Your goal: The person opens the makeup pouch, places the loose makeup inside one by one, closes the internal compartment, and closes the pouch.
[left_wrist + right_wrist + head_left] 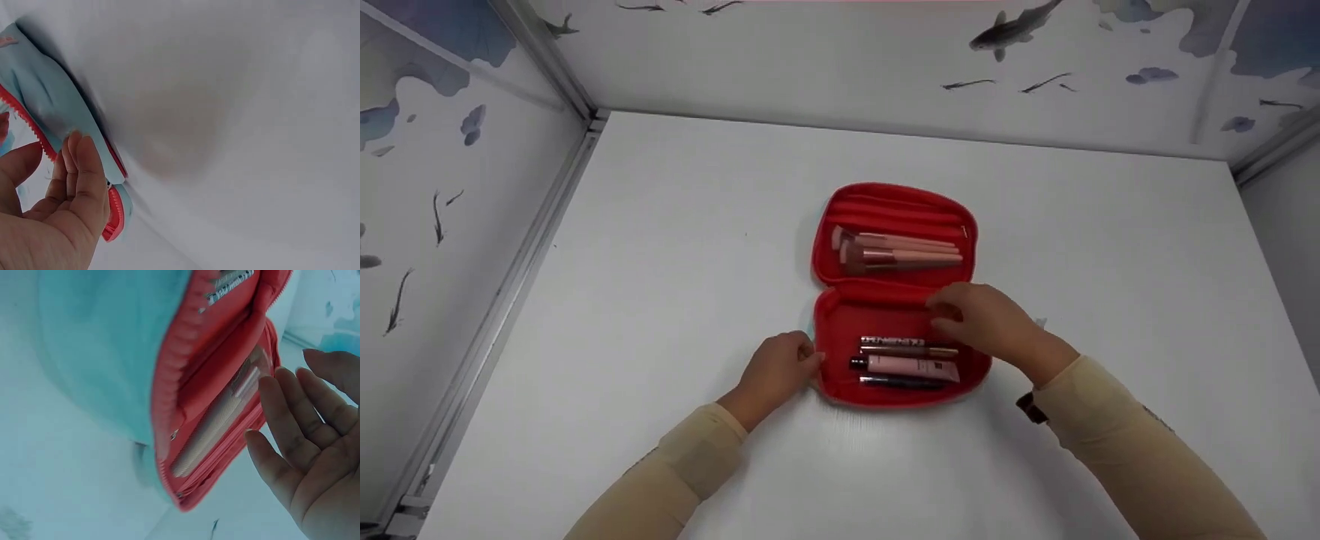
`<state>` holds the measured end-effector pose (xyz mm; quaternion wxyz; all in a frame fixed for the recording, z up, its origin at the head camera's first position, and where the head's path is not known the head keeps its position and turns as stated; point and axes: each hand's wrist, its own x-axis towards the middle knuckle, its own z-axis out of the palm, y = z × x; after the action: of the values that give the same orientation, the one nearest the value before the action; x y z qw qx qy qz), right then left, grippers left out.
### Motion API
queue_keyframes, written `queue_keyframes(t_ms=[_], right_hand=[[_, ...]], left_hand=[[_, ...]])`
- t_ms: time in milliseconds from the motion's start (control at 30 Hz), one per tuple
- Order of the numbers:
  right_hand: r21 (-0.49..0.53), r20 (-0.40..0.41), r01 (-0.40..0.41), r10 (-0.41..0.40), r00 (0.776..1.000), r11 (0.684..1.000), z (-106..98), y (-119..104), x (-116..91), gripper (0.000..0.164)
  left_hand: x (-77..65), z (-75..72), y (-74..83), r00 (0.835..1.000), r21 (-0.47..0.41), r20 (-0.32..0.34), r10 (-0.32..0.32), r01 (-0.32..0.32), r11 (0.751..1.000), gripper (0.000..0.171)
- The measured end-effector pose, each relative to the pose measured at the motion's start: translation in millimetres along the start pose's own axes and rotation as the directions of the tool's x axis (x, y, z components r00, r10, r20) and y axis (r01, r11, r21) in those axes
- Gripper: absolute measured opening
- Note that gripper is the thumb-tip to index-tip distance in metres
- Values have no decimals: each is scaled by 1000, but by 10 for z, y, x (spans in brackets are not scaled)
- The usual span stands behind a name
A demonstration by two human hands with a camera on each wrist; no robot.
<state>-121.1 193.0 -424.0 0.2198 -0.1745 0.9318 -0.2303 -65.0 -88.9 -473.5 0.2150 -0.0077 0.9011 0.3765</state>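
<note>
While L hand (780, 367) & R hand (990, 319), fingers apart & gripping nothing, flank the open red case (840, 319) on the white table (682, 247), a bump could poss. shift it or roll the pink tube (911, 366) & slim sticks (904, 382). Brushes (896, 258) lie in far half; can't tell if secured. R hand partly blocks near half's R end.

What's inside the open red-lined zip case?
Far half: pink makeup brushes. Near half: a pink squeeze tube, a slim lettered stick, gold-toned stick and black stick. From the head view, the right hand hides that half's far right corner.
</note>
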Motion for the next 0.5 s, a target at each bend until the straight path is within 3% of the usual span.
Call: queue_keyframes(t_ms=[133, 333, 500], right_hand=[[107, -57, -56, 62, 996, 993, -4, 143, -43, 31], [181, -148, -53, 80, 986, 982, -14, 330, -101, 26], [237, -155, -136, 175, 972, 962, -36, 451, -101, 29]], left_hand=[[32, -108, 39, 1000, 37, -18, -6, 7, 999, 12], [102, -247, 156, 999, 93, -44, -20, 24, 995, 12], [165, -312, 289, 998, 110, -60, 4, 2, 994, 14]])
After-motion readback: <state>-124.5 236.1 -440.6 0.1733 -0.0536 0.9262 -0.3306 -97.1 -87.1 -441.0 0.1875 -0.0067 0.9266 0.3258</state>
